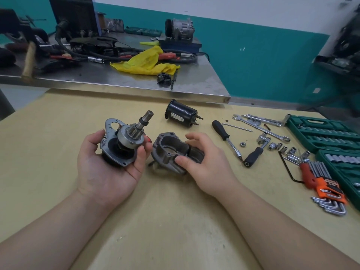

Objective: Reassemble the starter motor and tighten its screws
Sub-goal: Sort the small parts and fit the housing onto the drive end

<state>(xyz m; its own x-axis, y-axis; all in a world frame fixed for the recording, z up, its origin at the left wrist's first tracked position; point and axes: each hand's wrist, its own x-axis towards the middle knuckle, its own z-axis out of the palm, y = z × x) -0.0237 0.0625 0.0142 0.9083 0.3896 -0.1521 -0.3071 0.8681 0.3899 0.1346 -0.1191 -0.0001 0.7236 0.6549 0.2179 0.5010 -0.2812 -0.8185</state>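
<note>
Wooden table (58, 191): pale yellow top, carrying everything I work on; a steel bench (136, 82) stands just behind it.
Socket set (323, 133): green case lying open at the far right edge of the table.
My left hand (109, 168): palm up, fingers (140, 154) curled round the pinion assembly, lifting it off the table.
My right hand (206, 162): lying on the nose housing, thumb pressed into its near wall, the other fingers curved over its far rim.
Pinion assembly (124, 141): silver plate with black body under it, gear and shaft tilted up and away from me.
Nose housing (171, 152): grey cast metal, resting on the table just right of the pinion assembly, open cavity facing up.
Black motor can (181, 115): lying on its side beyond both hands, apart from them, studs pointing right.
Black-handled driver (224, 137): flat on the table, right of my right hand.
Hex keys (327, 190): orange holder, near the right edge.
</note>
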